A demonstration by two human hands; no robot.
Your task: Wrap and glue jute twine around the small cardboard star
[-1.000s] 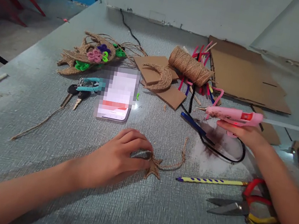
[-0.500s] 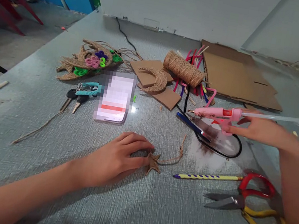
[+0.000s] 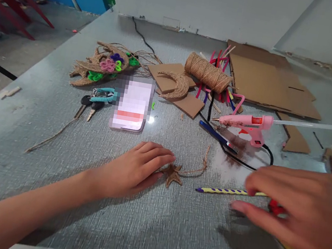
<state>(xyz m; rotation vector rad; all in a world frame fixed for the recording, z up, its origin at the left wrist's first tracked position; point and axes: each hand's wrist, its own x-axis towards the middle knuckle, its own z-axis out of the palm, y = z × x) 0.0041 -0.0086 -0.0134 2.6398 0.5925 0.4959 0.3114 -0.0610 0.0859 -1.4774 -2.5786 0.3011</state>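
Observation:
Near the middle of the table lies a small brown star (image 3: 173, 175) with a length of twine (image 3: 193, 171) trailing from it to the right. My left hand (image 3: 137, 168) rests at the star's left side, fingers stretched and thumb apart, the fingertips at its edge. Over the scissors (image 3: 277, 208) hovers my right hand (image 3: 298, 210), empty and slightly blurred, its thumb and fingers apart. It hides most of the scissors and the end of a yellow pencil (image 3: 221, 191). Behind it a pink glue gun (image 3: 246, 121) rests on the table with a glue stick in its back.
A phone (image 3: 133, 106), keys (image 3: 92, 106) and a twine-wrapped piece with fuzzy flowers (image 3: 107, 64) are at the left. Farther back are a twine spool (image 3: 208, 73), a twine crescent (image 3: 178, 86) and cardboard (image 3: 265, 79). A blue pen (image 3: 215, 135) lies by the black cord (image 3: 271, 155).
My right hand has let go of the glue gun, which now rests on the table, and has moved toward me over the scissors. My left hand stays by the star.

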